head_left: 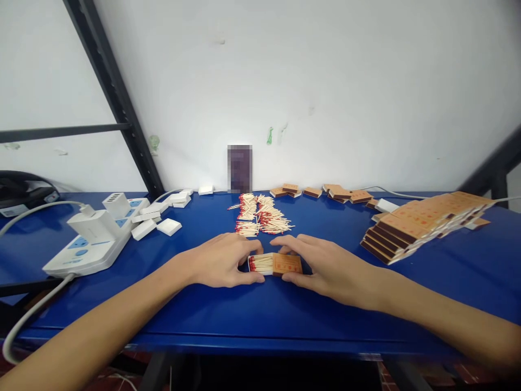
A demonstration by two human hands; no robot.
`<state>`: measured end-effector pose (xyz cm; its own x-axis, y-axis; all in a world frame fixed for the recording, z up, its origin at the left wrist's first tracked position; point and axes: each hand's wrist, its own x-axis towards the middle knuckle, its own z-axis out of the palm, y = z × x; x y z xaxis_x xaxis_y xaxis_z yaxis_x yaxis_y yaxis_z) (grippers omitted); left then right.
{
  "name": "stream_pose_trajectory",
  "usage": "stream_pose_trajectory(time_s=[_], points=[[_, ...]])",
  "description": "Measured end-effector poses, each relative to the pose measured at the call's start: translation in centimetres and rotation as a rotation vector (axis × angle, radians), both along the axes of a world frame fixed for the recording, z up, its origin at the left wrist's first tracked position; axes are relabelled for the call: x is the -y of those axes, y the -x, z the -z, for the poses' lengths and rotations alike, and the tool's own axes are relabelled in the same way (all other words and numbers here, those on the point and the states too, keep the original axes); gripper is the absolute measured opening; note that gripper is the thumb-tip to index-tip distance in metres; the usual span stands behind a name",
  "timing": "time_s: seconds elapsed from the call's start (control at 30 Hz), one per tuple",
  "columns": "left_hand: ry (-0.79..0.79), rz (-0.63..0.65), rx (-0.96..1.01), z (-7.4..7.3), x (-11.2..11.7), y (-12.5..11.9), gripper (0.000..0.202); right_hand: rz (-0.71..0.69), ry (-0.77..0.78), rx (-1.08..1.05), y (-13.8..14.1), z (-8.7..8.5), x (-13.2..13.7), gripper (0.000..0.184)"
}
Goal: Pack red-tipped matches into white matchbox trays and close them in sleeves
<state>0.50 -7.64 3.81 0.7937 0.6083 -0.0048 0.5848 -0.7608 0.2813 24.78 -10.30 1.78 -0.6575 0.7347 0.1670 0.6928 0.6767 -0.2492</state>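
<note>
In the head view, a matchbox lies on the blue table in front of me, half slid apart. Its white inner tray (266, 271) is filled with red-tipped matches (260, 264), heads to the left. The orange-brown sleeve (287, 264) covers the tray's right part. My left hand (228, 260) grips the tray's left end between thumb and fingers. From the right, my right hand (321, 266) pinches the sleeve by its near and far sides. Just beyond both hands lies a pile of loose matches (264, 214) in rough bunches.
Several white trays (169, 226) lie at the left, beside a white power strip (97, 244) with chargers and cables. Stacked matchbox sleeves (407, 225) stand at the right; more matchboxes (342, 193) line the back. A pixelated dark object (240, 168) leans on the wall.
</note>
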Motion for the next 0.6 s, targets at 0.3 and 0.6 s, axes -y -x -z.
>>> stream_pose_trajectory(time_s=[0.3,0.6], points=[[0.133,0.045,0.116,0.8,0.1,-0.3,0.041,-0.055,0.131,-0.098,0.0,-0.1,0.3,0.039],[0.309,0.010,0.331,1.9,0.1,-0.8,0.075,-0.115,0.026,-0.084,1.6,0.3,1.1,0.026]])
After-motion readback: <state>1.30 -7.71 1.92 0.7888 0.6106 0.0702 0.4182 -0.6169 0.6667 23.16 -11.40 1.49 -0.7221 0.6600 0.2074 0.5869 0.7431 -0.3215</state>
